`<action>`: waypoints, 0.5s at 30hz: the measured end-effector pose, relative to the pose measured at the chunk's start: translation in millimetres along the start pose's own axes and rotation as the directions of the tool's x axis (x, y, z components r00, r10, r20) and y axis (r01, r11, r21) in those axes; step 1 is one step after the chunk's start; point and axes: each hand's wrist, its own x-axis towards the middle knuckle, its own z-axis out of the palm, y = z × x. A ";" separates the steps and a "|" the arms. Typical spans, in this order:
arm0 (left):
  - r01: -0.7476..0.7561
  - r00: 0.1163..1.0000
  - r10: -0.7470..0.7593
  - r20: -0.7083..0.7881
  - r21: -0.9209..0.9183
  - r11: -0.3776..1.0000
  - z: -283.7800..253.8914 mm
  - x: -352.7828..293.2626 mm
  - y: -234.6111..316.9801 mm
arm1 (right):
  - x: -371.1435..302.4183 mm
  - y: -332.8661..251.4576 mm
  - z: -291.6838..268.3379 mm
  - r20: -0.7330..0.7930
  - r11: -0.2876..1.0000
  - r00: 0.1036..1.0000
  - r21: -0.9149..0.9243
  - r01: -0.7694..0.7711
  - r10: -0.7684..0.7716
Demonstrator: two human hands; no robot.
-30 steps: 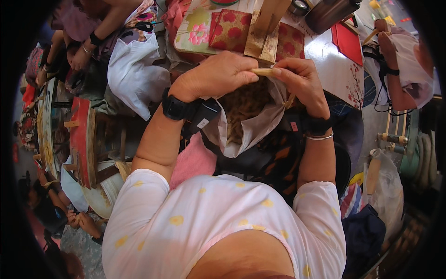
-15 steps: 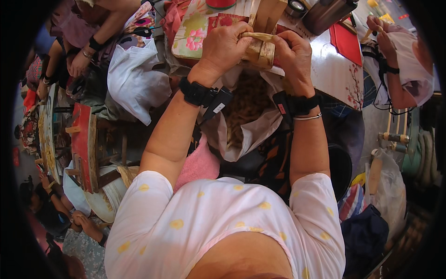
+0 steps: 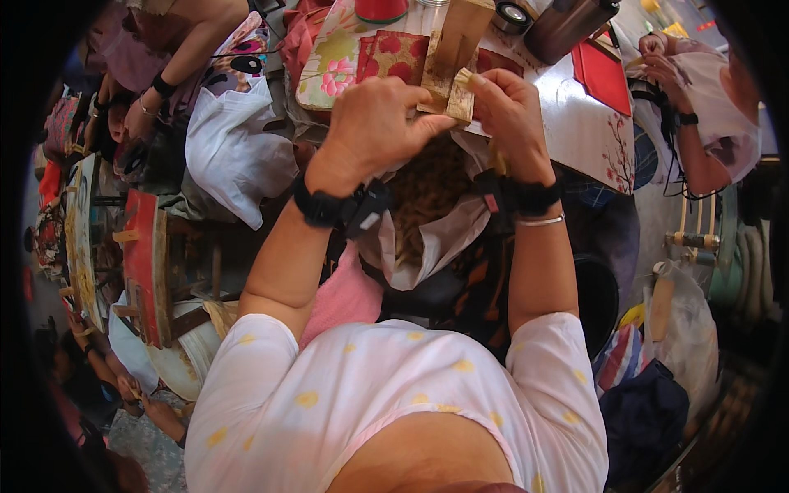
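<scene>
The left hand [image 3: 374, 123] has thumb and forefinger apart, with nothing I can see between them. To its right, the right hand [image 3: 514, 111] pinches a pale strip [image 3: 465, 76], its end poking out left of the fingertips, beside the wooden stand [image 3: 460, 37]. Held by only 1 hand, the strip could slip if that pinch slackens, or snag on the stand, which blocks the far side. The 2 wrists hang around a pale sack [image 3: 440, 259] of brown pieces [image 3: 427, 197]; a low sweep could drag its rim.

Around them, left to right: a red stool [image 3: 146, 271], a white bag [image 3: 238, 148], a pink towel [image 3: 349, 287] near the lap, then on the table [image 3: 575, 123] a red tin [image 3: 382, 8], a dark flask [image 3: 567, 29] and a red folder [image 3: 604, 78], crowding the far right.
</scene>
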 end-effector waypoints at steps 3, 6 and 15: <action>-0.007 0.998 -0.029 -0.060 -0.527 0.850 16.2 -9.9 19.8 | -22.5 -20.7 5.7 0.525 0.589 0.823 0.602 -0.539 0.217; 0.198 0.966 -0.232 0.111 -0.897 0.395 27.9 -10.9 28.5 | -35.5 -27.5 23.4 0.657 0.302 0.715 0.649 -0.698 0.240; -0.219 0.864 -0.502 -0.029 -0.921 -0.324 6.4 4.5 15.3 | -47.7 -34.3 30.7 0.393 0.986 0.919 0.162 -0.037 -0.030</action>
